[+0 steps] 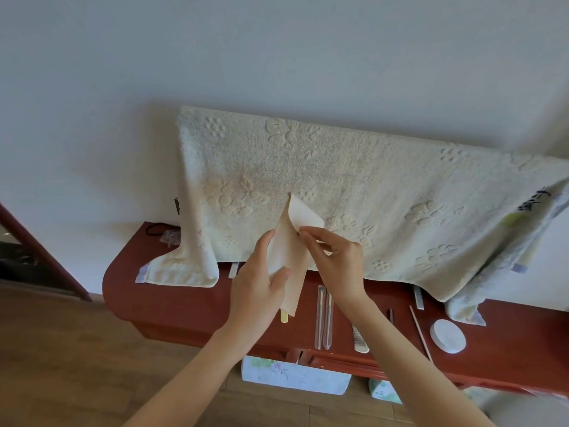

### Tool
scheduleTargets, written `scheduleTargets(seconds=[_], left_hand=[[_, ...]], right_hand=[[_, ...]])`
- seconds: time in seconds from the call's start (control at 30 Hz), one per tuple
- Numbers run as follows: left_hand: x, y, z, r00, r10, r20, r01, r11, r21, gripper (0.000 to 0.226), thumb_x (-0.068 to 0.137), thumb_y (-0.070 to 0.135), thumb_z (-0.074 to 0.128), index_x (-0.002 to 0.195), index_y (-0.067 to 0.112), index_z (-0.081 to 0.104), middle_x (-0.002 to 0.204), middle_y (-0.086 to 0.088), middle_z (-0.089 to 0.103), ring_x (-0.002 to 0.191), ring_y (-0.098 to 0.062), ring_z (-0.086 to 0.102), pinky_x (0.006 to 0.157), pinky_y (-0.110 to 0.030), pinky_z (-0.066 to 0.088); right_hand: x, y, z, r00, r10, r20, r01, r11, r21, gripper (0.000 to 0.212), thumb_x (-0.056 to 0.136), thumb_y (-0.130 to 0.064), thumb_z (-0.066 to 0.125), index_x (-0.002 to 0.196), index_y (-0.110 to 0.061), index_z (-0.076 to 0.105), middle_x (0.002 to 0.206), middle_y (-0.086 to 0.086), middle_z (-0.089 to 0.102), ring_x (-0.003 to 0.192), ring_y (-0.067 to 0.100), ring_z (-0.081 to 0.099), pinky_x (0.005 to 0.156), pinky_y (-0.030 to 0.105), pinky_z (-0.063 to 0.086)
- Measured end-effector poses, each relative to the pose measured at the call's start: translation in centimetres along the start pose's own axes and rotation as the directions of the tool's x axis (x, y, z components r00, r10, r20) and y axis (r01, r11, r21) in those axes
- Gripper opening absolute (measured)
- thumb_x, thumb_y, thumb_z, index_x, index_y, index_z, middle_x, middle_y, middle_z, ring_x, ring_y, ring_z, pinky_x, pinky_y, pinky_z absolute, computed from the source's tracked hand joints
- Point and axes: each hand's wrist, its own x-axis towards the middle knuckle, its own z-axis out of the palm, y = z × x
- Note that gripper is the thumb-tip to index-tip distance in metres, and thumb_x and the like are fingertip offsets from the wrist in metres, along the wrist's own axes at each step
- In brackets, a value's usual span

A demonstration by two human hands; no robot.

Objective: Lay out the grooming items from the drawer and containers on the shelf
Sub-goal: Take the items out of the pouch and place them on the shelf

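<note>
A beige pouch [289, 257] is held up in the air above the middle of the red shelf [172, 300], in front of the hanging towel [354, 195]. The left hand [257, 291] is clamped around the pouch's lower body, thumb across the front. The right hand [335, 257] pinches the pouch's flap edge near a small dark snap, fingertips [303, 231] closed on it. The step in hand looks like opening the pouch to get the contents out.

To do it well: keep the left grip firm low on the pouch, peel the flap up and away with the right, and keep the mouth upward so nothing drops. Contents are not visible, so I cannot tell what is inside.

Already laid out on the shelf: a yellow stick [284, 315] just under the pouch, two clear-sleeved tools [324, 315] to the right, then a comb [358, 339], a thin wooden stick [420, 331] and a white round pad [448, 335].

Open room: bare shelf to the left between the towel's draped corner and the near edge, and a gap near the yellow stick. The near edge is close to the laid items, and boxes [295, 377] sit below it. The towel hem overhangs the far part, so place items nearward, not under it.
</note>
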Motion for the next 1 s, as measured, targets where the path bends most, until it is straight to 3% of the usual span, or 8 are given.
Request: scheduleTargets(seconds=[0.17, 0.3, 0.43, 0.53, 0.7, 0.83, 0.9, 1.0], left_hand=[[-0.6, -0.1, 0.0, 0.999, -0.022, 0.025, 0.025, 0.990, -0.138, 0.059, 0.089, 0.019, 0.061, 0.138, 0.039, 0.035, 0.096, 0.009, 0.061, 0.069, -0.004, 0.056, 0.061, -0.020, 0.043], [-1.0, 0.2, 0.2, 1.000, -0.013, 0.003, 0.013, 0.967, -0.254, 0.058, 0.089, 0.020, 0.062, 0.138, 0.037, 0.036, 0.114, 0.017, 0.056, 0.091, 0.002, 0.056, 0.071, -0.017, 0.047], [-1.3, 0.2, 0.4, 1.000, -0.015, -0.001, 0.014, 0.955, -0.298, 0.061, 0.089, 0.019, 0.062, 0.140, 0.036, 0.034, 0.115, 0.019, 0.054, 0.095, 0.008, 0.055, 0.068, -0.010, 0.047], [-1.3, -0.1, 0.4, 0.999, 0.009, 0.042, 0.004, 0.958, -0.285, 0.068, 0.089, 0.021, 0.063, 0.142, 0.043, 0.027, 0.125, 0.009, 0.055, 0.096, 0.005, 0.057, 0.069, -0.012, 0.048], [-0.7, 1.0, -0.1, 0.992, 0.121, 0.039, -0.103, 0.945, -0.310, 0.074, 0.088, 0.033, 0.066, 0.148, 0.037, 0.023, 0.146, 0.018, 0.039, 0.134, 0.002, 0.036, 0.109, -0.031, 0.038], [0.3, 1.5, -0.7, 0.992, 0.091, -0.092, -0.120, 0.916, -0.382, 0.068, 0.087, 0.047, 0.059, 0.143, 0.052, 0.021, 0.134, 0.018, 0.051, 0.115, -0.022, 0.059, 0.089, -0.047, 0.053], [0.5, 1.8, -0.8, 0.991, 0.112, -0.073, -0.130, 0.936, -0.328, 0.057, 0.092, 0.038, 0.059, 0.143, 0.044, 0.033, 0.130, -0.003, 0.056, 0.105, -0.036, 0.060, 0.085, -0.051, 0.052], [0.4, 2.0, -0.8, 0.994, 0.089, -0.057, -0.104, 0.932, -0.348, 0.042, 0.095, 0.024, 0.055, 0.136, 0.031, 0.048, 0.112, -0.008, 0.062, 0.089, -0.037, 0.058, 0.076, -0.039, 0.052]], right_hand=[[0.5, 0.6, -0.3, 0.988, 0.143, -0.064, -0.139, 0.989, 0.056, 0.010, 0.082, -0.022, 0.072, 0.090, -0.028, 0.073, 0.099, -0.011, 0.066, 0.099, 0.005, 0.060, 0.083, 0.033, 0.052], [0.7, 0.0, -0.5, 0.964, 0.266, -0.009, -0.258, 0.944, 0.205, 0.022, 0.082, -0.029, 0.073, 0.103, -0.035, 0.070, 0.131, -0.010, 0.044, 0.122, 0.001, 0.046, 0.093, 0.016, 0.045], [0.5, -1.4, -1.1, 0.898, 0.379, 0.225, -0.438, 0.719, 0.540, 0.030, 0.084, -0.019, 0.071, 0.112, -0.027, 0.067, 0.119, 0.004, 0.064, 0.095, 0.014, 0.065, 0.079, 0.033, 0.054], [0.4, -1.8, -1.3, 0.892, 0.375, 0.252, -0.450, 0.686, 0.571, 0.034, 0.082, -0.014, 0.072, 0.113, -0.026, 0.067, 0.113, 0.004, 0.068, 0.093, 0.017, 0.065, 0.073, 0.031, 0.053], [-0.2, -2.7, -1.6, 0.897, 0.338, 0.286, -0.443, 0.674, 0.591, 0.036, 0.081, -0.006, 0.071, 0.114, -0.020, 0.067, 0.102, -0.003, 0.071, 0.090, 0.016, 0.068, 0.070, 0.026, 0.054], [-0.9, -3.5, -2.0, 0.896, 0.321, 0.307, -0.443, 0.693, 0.569, 0.037, 0.082, -0.006, 0.070, 0.115, -0.020, 0.065, 0.093, -0.006, 0.072, 0.083, 0.017, 0.068, 0.066, 0.029, 0.057], [-1.3, -3.7, -2.0, 0.896, 0.309, 0.319, -0.442, 0.693, 0.570, 0.037, 0.082, -0.005, 0.070, 0.115, -0.021, 0.065, 0.093, -0.003, 0.073, 0.085, 0.019, 0.068, 0.074, 0.036, 0.058], [-1.9, -3.4, -1.8, 0.897, 0.280, 0.341, -0.435, 0.696, 0.571, 0.037, 0.083, -0.006, 0.070, 0.115, -0.023, 0.065, 0.102, 0.011, 0.071, 0.092, 0.033, 0.067, 0.080, 0.045, 0.056]])
